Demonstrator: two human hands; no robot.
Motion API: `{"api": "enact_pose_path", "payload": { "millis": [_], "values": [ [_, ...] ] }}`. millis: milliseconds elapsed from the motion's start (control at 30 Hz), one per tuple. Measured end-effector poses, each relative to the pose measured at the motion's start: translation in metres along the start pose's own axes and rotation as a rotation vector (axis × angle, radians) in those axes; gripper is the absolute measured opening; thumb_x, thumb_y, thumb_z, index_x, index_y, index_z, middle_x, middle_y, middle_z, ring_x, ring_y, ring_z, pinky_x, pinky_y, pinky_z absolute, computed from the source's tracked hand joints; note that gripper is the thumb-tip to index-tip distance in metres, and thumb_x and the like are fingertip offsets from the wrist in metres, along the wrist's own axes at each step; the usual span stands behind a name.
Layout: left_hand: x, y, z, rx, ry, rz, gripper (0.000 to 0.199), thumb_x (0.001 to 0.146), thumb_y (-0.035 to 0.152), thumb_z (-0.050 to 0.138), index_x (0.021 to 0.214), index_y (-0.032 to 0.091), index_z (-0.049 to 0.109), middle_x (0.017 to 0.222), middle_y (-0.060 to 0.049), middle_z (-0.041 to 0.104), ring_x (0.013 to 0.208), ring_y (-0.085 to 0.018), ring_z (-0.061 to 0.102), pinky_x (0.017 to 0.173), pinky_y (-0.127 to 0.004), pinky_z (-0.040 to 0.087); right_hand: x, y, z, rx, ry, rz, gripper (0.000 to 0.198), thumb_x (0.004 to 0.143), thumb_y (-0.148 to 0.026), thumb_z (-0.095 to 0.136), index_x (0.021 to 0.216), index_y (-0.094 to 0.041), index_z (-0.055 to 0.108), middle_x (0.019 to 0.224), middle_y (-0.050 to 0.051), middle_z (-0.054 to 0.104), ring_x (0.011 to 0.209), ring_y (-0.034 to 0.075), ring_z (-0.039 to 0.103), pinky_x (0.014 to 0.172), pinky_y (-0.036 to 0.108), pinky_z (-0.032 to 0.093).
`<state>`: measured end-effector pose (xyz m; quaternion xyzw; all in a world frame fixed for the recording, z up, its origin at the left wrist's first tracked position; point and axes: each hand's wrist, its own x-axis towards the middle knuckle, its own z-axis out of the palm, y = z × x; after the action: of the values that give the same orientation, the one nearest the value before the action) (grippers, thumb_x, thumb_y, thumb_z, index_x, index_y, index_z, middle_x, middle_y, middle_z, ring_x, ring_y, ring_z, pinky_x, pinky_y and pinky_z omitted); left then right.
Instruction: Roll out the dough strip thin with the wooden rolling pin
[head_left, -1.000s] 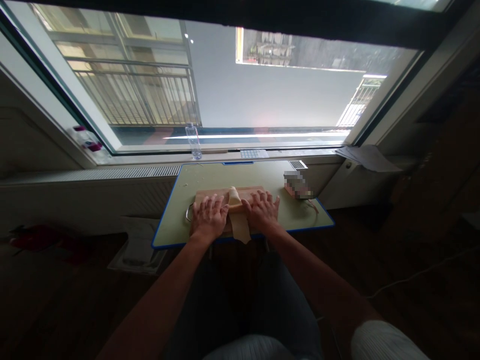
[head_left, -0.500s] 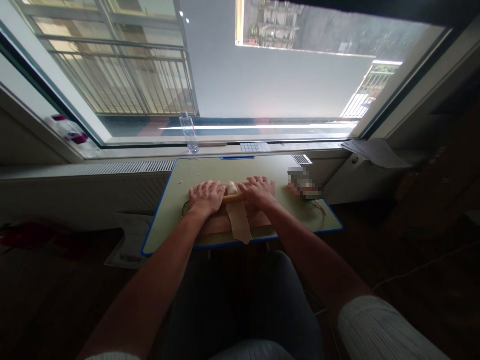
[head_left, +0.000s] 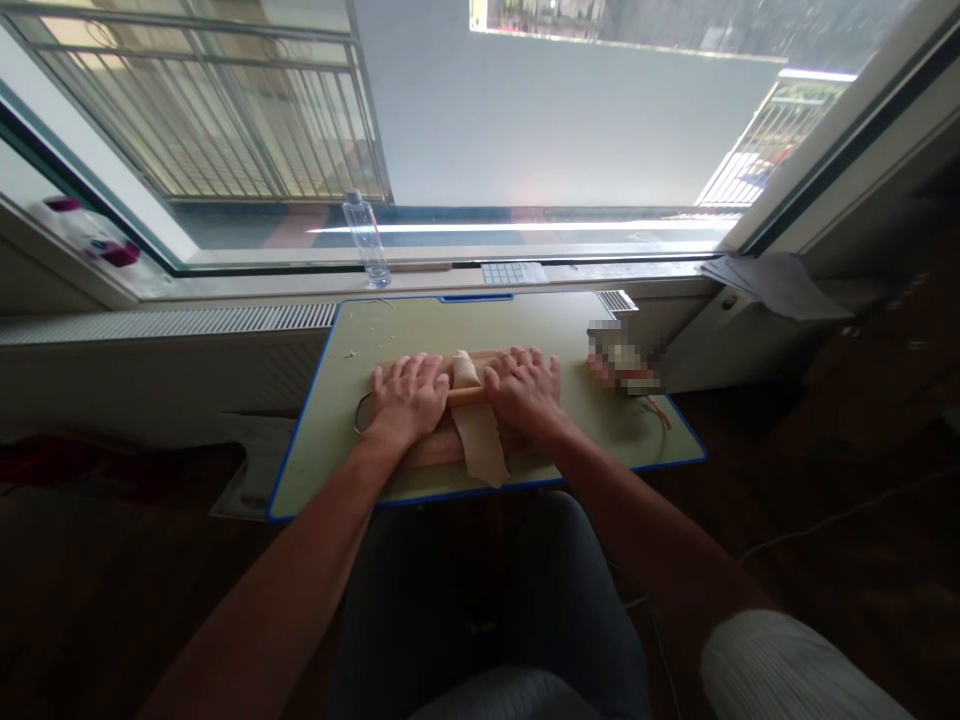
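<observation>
Left hand [head_left: 407, 396]: mine, flat and open, fingers spread, palm pressed down on the left end of the pin [head_left: 466, 396]. Nothing gripped.

Right hand [head_left: 526, 392]: mine, likewise flat and open, fingers spread forward, palm on the right end of the pin. Nothing gripped.

Pin: wooden, lying crosswise on the board [head_left: 431, 452] between my two hands; only the short middle stretch shows.

Dough [head_left: 480, 440]: pale strip, running from the far side of the pin, under it, and toward me along the board; its near end hangs just over the table's front edge. A thicker fold sits at the far end, touching the pin.

Board: wooden, under hands and dough, near the front of the table [head_left: 480, 325].

Table: light green top, blue rim, set against the sill.

Ring [head_left: 358, 417]: thin metal loop at the board's left end, partly hidden by my left wrist.

Bottle [head_left: 365, 238]: clear plastic, upright on the sill, well behind the table.

Papers [head_left: 776, 283]: loose sheets on the sill at far right.
</observation>
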<state>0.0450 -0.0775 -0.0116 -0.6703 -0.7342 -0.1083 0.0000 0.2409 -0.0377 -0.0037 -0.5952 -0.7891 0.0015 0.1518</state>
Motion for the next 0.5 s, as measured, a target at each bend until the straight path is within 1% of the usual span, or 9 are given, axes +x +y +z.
{"api": "enact_pose_path", "payload": {
  "millis": [167,300,500],
  "values": [
    [-0.020,0.004,0.001,-0.035,0.044,0.004,0.059,0.110,0.048,0.034,0.160,0.028,0.059,0.171,-0.009,0.051,0.158,-0.034,0.042,0.133,-0.067,0.023,-0.022,0.002,-0.001,0.011,0.013,-0.009,0.052,0.113,-0.053,0.038,0.145,-0.023,0.067,0.164,0.012,0.056,0.152,0.039,0.039,0.124,0.061,0.026],
    [-0.036,0.007,-0.002,-0.055,0.021,0.015,0.060,0.111,0.050,0.034,0.161,0.028,0.058,0.171,-0.008,0.050,0.160,-0.035,0.041,0.133,-0.068,0.022,-0.039,0.004,-0.002,0.014,0.000,0.010,0.054,0.114,-0.059,0.037,0.139,-0.025,0.071,0.166,0.009,0.055,0.154,0.039,0.038,0.125,0.060,0.026],
    [-0.066,0.010,-0.008,-0.081,0.000,0.025,0.062,0.108,0.057,0.041,0.161,0.029,0.056,0.169,-0.010,0.053,0.160,-0.034,0.042,0.133,-0.064,0.025,-0.070,0.005,-0.007,0.037,-0.004,-0.011,0.056,0.113,-0.061,0.039,0.138,-0.022,0.070,0.166,0.012,0.054,0.154,0.038,0.038,0.125,0.059,0.026]
  ]
}}
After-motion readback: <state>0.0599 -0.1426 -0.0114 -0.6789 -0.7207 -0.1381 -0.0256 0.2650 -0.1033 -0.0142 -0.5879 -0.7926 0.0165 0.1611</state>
